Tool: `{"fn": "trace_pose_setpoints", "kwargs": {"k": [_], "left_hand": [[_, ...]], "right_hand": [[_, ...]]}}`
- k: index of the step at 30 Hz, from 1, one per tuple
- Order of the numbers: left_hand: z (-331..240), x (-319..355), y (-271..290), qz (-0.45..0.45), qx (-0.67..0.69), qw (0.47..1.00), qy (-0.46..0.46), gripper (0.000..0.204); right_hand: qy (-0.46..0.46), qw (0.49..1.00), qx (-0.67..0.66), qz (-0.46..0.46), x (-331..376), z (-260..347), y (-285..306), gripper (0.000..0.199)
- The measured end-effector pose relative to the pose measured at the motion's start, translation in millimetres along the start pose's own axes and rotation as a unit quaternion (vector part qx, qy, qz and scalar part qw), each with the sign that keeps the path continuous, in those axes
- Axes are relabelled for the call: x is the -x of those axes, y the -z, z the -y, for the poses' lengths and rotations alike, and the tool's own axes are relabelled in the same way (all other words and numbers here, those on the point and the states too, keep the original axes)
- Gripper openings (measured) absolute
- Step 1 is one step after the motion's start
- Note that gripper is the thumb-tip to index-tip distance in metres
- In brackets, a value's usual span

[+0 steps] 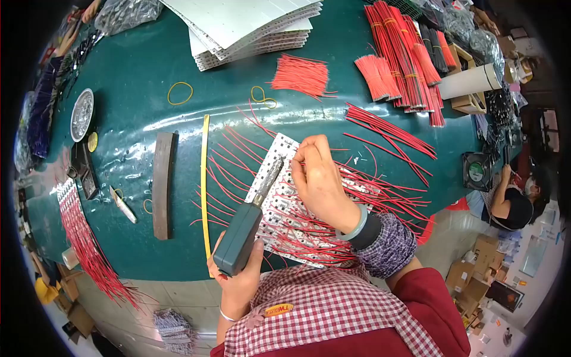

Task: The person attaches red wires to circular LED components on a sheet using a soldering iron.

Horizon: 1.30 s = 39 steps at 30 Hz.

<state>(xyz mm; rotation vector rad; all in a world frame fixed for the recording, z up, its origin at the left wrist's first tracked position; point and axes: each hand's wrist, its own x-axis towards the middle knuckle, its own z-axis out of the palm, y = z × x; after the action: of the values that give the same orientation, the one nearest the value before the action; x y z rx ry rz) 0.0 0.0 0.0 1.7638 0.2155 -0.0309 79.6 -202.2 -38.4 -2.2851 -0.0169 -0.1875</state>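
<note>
My left hand (242, 285) grips the boxy dark green handle of a soldering iron (237, 241). Its metal barrel slants up and right across a white circuit board panel (270, 205), and the tip lies near the panel's upper end. Close to that tip, my right hand (324, 187) is closed in a pinch over the panel. A red wire (340, 149) sticks out beyond this hand; its pinched end is hidden by the fingers. Many red wires (309, 229) fan out from both long sides of the panel, which carries rows of small black parts.
Loose red wires (389, 134) and a red wire pile (300, 75) lie beyond the panel. Wire bundles (404, 59) fill the far right. A white board stack (238, 24) stands behind. Leftward are a yellow strip (205, 178), brown bar (163, 184) and metal bowl (82, 115).
</note>
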Motion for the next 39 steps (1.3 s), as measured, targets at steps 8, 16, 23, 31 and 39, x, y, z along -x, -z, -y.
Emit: {"fn": "trace_pose_setpoints", "kwargs": {"k": [8, 16, 23, 31, 39], "left_hand": [[0.4, -4.9, -2.0, 0.021, -0.023, 0.999, 0.000, 0.017], [-5.5, -6.3, -3.3, 0.038, -0.045, 0.998, 0.000, 0.014], [-1.7, -6.4, -0.1, 0.045, -0.071, 0.996, -0.019, 0.015], [-5.3, -2.3, 2.1, 0.010, -0.043, 0.999, -0.007, 0.017], [0.5, -1.4, 1.7, 0.005, -0.028, 0.999, -0.020, 0.018]], "right_hand": [[0.015, 1.000, 0.021, -0.016, -0.6, 0.7, -4.6, 0.016], [0.030, 0.999, 0.029, -0.022, -1.5, 3.6, -2.9, 0.013], [0.027, 0.999, 0.040, -0.024, -1.8, 3.7, -3.6, 0.012], [0.027, 0.999, 0.036, -0.017, -1.5, 3.5, -3.2, 0.013], [0.014, 1.000, -0.001, 0.000, -3.7, 1.1, 1.1, 0.013]]}}
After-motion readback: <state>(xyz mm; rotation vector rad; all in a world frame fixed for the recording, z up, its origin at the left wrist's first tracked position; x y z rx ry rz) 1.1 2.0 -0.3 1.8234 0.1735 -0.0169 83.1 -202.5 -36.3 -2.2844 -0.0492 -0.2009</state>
